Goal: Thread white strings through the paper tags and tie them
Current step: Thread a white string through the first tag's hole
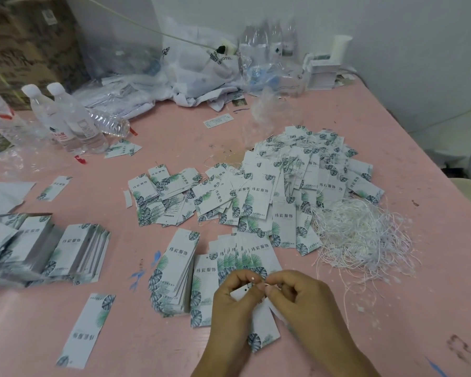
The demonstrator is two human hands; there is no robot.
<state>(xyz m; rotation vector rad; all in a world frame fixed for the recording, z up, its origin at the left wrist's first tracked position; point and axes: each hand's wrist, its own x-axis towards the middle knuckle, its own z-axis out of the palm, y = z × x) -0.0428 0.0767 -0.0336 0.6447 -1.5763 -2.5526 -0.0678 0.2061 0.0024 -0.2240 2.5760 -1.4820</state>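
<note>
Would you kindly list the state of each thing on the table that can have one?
Left hand: pinching the held tag.
Right hand: pinching a string end at the tag's hole.
Held tag: lifted, not yet tied.
White strings: loose, tangled heap.
Strung tags: piled, strings attached.
Tag stacks: unstrung, fanned.
Upright bottles: capped.
Lying bottle: on its side.

Both forearms reaching in from the bottom edge, converging at lower centre. Left hand (234,297) with fingers curled, thumb and forefinger closed in a pinching grip. Right hand (297,292) likewise curled, fingertips (268,288) meeting the left's.
</note>
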